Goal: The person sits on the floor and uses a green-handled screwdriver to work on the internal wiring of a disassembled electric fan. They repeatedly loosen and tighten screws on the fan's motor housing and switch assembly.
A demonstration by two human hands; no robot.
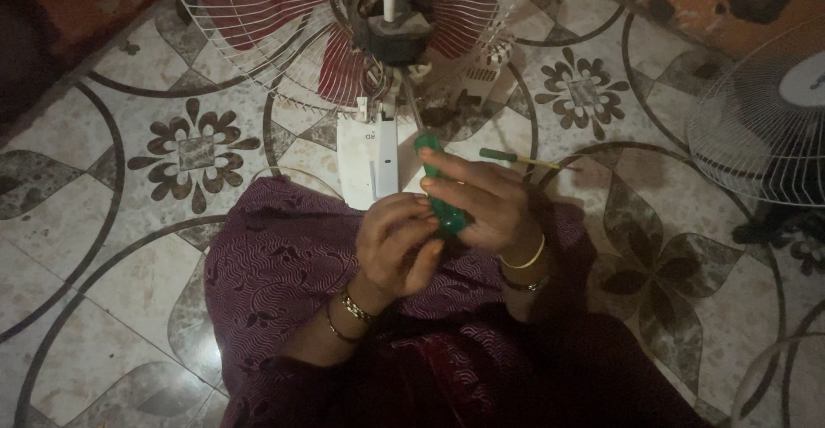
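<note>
My right hand [481, 200] grips a green-handled screwdriver [440, 189], its shaft pointing up toward the fan. My left hand [394, 241] is curled beside it, fingertips touching the lower end of the green handle; whether it holds something small I cannot tell. Both hands hover over my lap, covered in maroon patterned cloth [284, 265]. A fan [361, 24] with red blades and a white wire guard lies on the floor just ahead, its white base [368, 157] close to my hands.
A second green-handled screwdriver [516, 158] lies on the patterned tile floor [129, 247] to the right of the fan base. Another white wire fan guard [765, 119] stands at the right edge. A dark rug borders the upper left.
</note>
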